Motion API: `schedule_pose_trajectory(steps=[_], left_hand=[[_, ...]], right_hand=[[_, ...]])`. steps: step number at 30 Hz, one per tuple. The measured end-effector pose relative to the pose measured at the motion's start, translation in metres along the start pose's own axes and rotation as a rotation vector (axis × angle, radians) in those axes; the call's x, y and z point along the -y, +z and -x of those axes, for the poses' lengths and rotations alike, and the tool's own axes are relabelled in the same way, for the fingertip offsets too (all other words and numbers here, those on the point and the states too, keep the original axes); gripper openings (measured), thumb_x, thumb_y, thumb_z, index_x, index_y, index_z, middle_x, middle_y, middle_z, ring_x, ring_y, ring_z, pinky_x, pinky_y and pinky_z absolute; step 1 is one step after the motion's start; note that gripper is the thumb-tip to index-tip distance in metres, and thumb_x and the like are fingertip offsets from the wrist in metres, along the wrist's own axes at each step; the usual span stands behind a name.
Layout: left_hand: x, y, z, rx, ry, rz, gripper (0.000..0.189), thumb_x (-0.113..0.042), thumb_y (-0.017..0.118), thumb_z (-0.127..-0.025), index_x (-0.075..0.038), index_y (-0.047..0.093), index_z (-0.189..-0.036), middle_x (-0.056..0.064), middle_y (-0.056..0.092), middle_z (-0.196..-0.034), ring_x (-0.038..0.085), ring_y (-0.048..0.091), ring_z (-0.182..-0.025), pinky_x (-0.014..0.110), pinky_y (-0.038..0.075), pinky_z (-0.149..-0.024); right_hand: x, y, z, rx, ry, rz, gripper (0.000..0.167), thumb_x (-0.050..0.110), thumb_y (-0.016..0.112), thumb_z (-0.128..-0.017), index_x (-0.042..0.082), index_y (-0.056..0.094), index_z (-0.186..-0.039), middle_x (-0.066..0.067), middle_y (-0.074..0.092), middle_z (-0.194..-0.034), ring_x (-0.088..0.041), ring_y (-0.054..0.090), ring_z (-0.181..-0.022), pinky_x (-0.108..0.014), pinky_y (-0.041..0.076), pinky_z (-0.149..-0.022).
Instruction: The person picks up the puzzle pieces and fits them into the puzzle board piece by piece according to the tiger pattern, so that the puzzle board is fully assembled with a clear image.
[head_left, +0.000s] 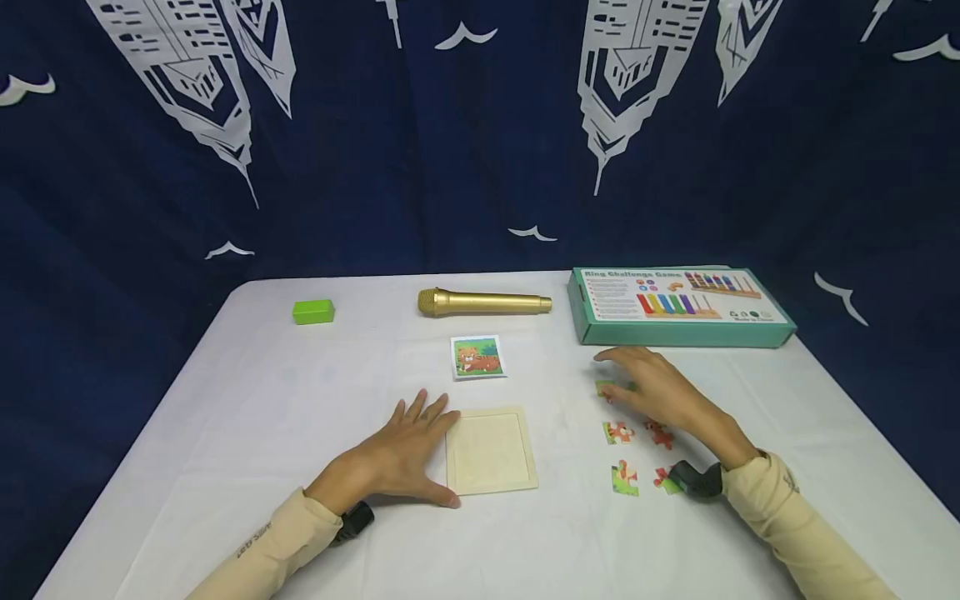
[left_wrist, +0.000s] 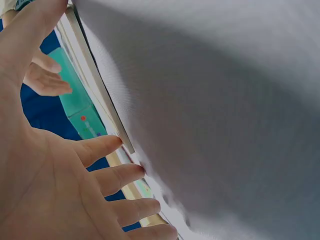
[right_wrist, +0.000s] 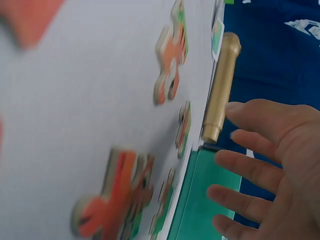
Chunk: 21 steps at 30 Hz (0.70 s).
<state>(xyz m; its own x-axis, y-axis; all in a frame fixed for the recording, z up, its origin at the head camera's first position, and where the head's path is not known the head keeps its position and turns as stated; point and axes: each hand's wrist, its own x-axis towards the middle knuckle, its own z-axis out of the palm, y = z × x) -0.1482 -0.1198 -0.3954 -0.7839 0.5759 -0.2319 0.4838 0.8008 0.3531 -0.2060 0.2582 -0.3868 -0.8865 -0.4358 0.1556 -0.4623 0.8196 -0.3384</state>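
Note:
A square, pale wooden puzzle tray [head_left: 491, 452] lies flat on the white table. My left hand [head_left: 401, 454] rests at its left side with spread fingers, thumb and index finger at the tray's edge. Over on the right, my right hand [head_left: 660, 387] hovers above several loose jigsaw pieces [head_left: 618, 432] in orange, red and green. Its fingers are loosely bent and hold nothing; in the right wrist view they are apart from the nearest jigsaw piece [right_wrist: 170, 55]. The hand partly covers the farthest piece [head_left: 604, 387]. Behind the tray lies a small picture card [head_left: 478, 357] of an orange animal.
A gold microphone [head_left: 487, 302] lies behind the card. At the back right is a green Ring Challenge Game box [head_left: 682, 333], and at the back left a lime green block [head_left: 312, 312]. A dark blue patterned curtain [head_left: 420, 150] hangs behind the table.

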Motion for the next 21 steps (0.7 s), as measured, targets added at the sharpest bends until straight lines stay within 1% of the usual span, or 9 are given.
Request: schedule_pose_trajectory(steps=[6, 10, 14, 17, 21], left_hand=[[0.0008, -0.0008, -0.0022, -0.006, -0.012, -0.029, 0.120, -0.068, 0.076, -0.063, -0.006, 0.024, -0.152, 0.016, 0.012, -0.159, 0.040, 0.000, -0.146, 0.057, 0.004, -0.115], [0.0013, -0.0007, -0.0030, -0.006, -0.028, -0.037, 0.125, -0.070, 0.076, -0.061, -0.004, 0.022, -0.152, 0.016, 0.010, -0.160, 0.039, -0.001, -0.146, 0.056, 0.003, -0.116], [0.0024, -0.0003, -0.0036, -0.005, -0.034, -0.033, 0.126, -0.072, 0.075, -0.059, -0.003, 0.023, -0.151, 0.015, 0.010, -0.160, 0.039, -0.002, -0.146, 0.056, 0.003, -0.116], [0.0029, -0.0001, -0.0037, -0.002, -0.036, -0.032, 0.126, -0.072, 0.075, -0.059, -0.003, 0.024, -0.151, 0.015, 0.009, -0.160, 0.039, -0.002, -0.146, 0.055, 0.002, -0.116], [0.0034, 0.0002, -0.0036, -0.003, -0.037, -0.035, 0.125, -0.073, 0.074, -0.059, -0.004, 0.024, -0.151, 0.015, 0.008, -0.160, 0.039, -0.002, -0.146, 0.055, 0.002, -0.116]], right_hand=[[-0.0085, -0.0002, 0.0016, 0.035, 0.011, 0.019, 0.038, 0.020, 0.073, -0.085, 0.005, 0.064, -0.119, -0.014, 0.062, -0.124, -0.038, 0.051, -0.120, -0.057, 0.040, -0.098], [-0.0108, 0.0011, 0.0043, 0.066, -0.005, 0.031, 0.037, 0.022, 0.074, -0.085, 0.004, 0.065, -0.116, -0.016, 0.061, -0.124, -0.040, 0.051, -0.119, -0.058, 0.040, -0.097], [-0.0114, 0.0022, 0.0046, 0.077, -0.013, 0.048, 0.033, 0.021, 0.072, -0.086, 0.004, 0.066, -0.113, -0.018, 0.059, -0.127, -0.041, 0.051, -0.119, -0.058, 0.041, -0.097], [-0.0109, 0.0029, 0.0040, 0.085, -0.005, 0.040, 0.030, 0.022, 0.072, -0.087, 0.005, 0.066, -0.111, -0.019, 0.059, -0.127, -0.041, 0.050, -0.120, -0.059, 0.039, -0.098], [-0.0096, 0.0032, 0.0028, 0.094, 0.014, 0.009, 0.031, 0.023, 0.074, -0.085, 0.007, 0.065, -0.110, -0.015, 0.061, -0.121, -0.039, 0.051, -0.117, -0.059, 0.040, -0.095]])
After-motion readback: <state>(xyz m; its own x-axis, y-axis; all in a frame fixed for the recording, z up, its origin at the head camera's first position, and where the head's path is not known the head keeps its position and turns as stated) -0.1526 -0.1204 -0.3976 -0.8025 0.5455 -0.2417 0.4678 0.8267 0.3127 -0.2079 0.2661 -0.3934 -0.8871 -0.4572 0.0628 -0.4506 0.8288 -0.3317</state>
